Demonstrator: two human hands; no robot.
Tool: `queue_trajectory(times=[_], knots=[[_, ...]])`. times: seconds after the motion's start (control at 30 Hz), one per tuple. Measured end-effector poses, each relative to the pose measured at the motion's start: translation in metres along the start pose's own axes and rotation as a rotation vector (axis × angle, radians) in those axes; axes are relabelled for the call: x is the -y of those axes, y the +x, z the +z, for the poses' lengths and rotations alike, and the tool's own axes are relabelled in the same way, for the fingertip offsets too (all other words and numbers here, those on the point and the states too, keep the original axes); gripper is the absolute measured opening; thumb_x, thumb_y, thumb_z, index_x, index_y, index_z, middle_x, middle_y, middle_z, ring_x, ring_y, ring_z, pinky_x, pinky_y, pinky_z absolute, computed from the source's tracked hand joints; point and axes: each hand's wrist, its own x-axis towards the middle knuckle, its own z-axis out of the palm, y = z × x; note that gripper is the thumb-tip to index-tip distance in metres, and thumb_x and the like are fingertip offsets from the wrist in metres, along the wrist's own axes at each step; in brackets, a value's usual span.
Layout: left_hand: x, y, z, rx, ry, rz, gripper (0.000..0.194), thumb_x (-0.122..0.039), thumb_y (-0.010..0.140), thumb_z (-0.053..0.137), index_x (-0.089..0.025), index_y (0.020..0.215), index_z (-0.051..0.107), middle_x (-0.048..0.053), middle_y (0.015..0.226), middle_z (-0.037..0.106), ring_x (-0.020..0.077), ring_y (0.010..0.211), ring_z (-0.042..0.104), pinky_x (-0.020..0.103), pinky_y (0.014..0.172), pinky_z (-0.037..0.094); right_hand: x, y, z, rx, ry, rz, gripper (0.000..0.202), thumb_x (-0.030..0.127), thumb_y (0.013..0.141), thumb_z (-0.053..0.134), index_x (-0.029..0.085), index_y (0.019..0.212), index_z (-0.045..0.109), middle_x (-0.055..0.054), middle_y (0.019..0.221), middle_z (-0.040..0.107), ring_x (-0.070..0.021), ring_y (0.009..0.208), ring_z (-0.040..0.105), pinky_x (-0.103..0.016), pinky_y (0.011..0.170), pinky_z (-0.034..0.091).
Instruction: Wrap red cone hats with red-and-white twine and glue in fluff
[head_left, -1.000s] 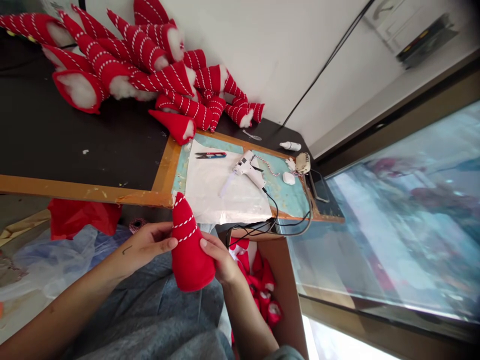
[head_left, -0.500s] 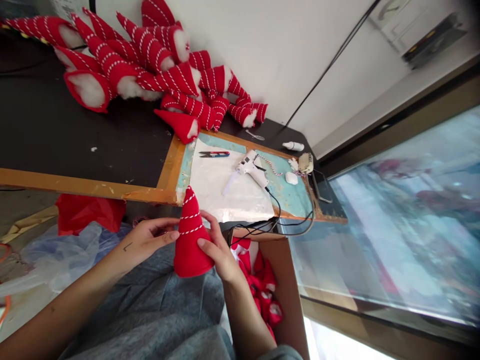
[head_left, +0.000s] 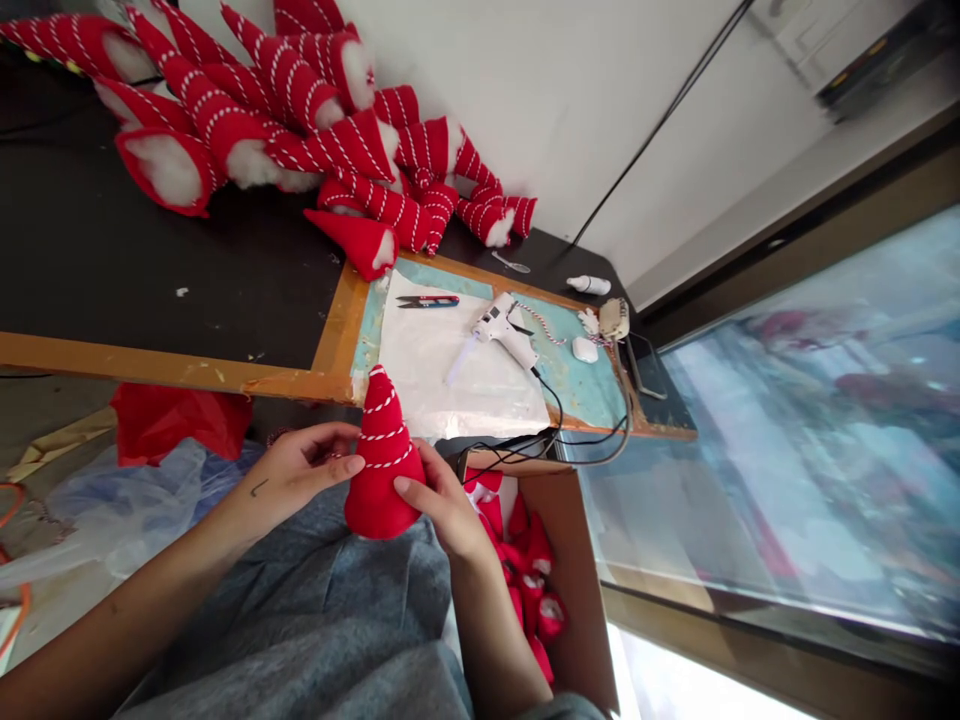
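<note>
A red felt cone [head_left: 384,500] with white-flecked cord wound round its upper part stands upright above my lap, tip towards the table edge. My right hand [head_left: 442,497] is closed round its right side, thumb on the front. At the left side my left hand [head_left: 311,465] has thumb and fingers pinched, the thumb tip touching the cone. Part of a red-and-white twisted cord [head_left: 335,455] shows between those fingers, though most of it is hidden. A white glue gun [head_left: 506,335] and thread snips [head_left: 427,301] lie on white paper [head_left: 412,375] beyond the cone.
Stuffed striped red cones [head_left: 300,120] are heaped along the wall; a plain red cone [head_left: 360,243] lies in front. A cardboard box [head_left: 574,570] of red pieces stands right of my lap. Black cables [head_left: 551,400] hang over the table edge. Plastic bags [head_left: 142,510] lie left.
The cone has turned a little in my hands, and more cord bands show on its front. Both hands keep their places at its sides. The view has shifted slightly.
</note>
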Motion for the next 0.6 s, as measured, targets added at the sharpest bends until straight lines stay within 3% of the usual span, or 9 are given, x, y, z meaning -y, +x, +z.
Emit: queue_trajectory(times=[0.1,0.23,0.33,0.5,0.6], knots=[[0.008,0.0,0.001,0.075,-0.078,-0.035,0.048,-0.061,0.067,0.093,-0.023,0.095,0.084,0.01,0.093,0.085,0.0335,0.096,0.079,0.042,0.085,0.066,-0.003,0.0,0.001,-0.004,0.09,0.04,0.051,0.065,0.079,0.084,0.026,0.112,0.077,-0.004,0.109,0.08,-0.028,0.103,0.074,-0.043,0.102,0.057],[0.009,-0.003,0.002,0.08,-0.13,-0.039,0.052,-0.069,0.07,0.089,-0.023,0.093,0.085,0.011,0.095,0.085,0.0363,0.103,0.079,0.044,0.091,0.065,-0.005,0.003,0.004,0.008,0.228,0.067,0.052,0.067,0.082,0.08,0.022,0.107,0.08,-0.007,0.101,0.082,-0.03,0.095,0.077,-0.045,0.099,0.059],[0.001,-0.003,0.004,0.07,-0.123,-0.022,0.043,-0.063,0.072,0.089,-0.023,0.088,0.084,0.007,0.09,0.084,0.0318,0.096,0.078,0.039,0.086,0.064,-0.009,0.007,0.004,0.026,0.274,0.07,0.051,0.067,0.082,0.08,0.022,0.105,0.079,-0.008,0.103,0.082,-0.0307,0.096,0.077,-0.045,0.097,0.06],[-0.01,-0.003,0.003,-0.046,0.059,0.015,0.039,-0.053,0.073,0.086,-0.019,0.091,0.083,0.006,0.085,0.082,0.0222,0.074,0.069,0.031,0.069,0.053,-0.018,0.004,0.0,-0.128,0.166,-0.008,0.047,0.069,0.086,0.078,0.028,0.108,0.073,-0.003,0.113,0.079,-0.0261,0.108,0.072,-0.038,0.101,0.055],[-0.01,-0.006,0.003,-0.09,0.18,0.05,0.042,-0.055,0.077,0.082,-0.017,0.095,0.081,0.005,0.082,0.078,0.02,0.069,0.063,0.03,0.064,0.048,-0.018,-0.002,0.002,-0.022,0.018,-0.084,0.059,0.073,0.09,0.073,0.031,0.131,0.069,-0.005,0.134,0.074,-0.0283,0.125,0.067,-0.042,0.112,0.051]])
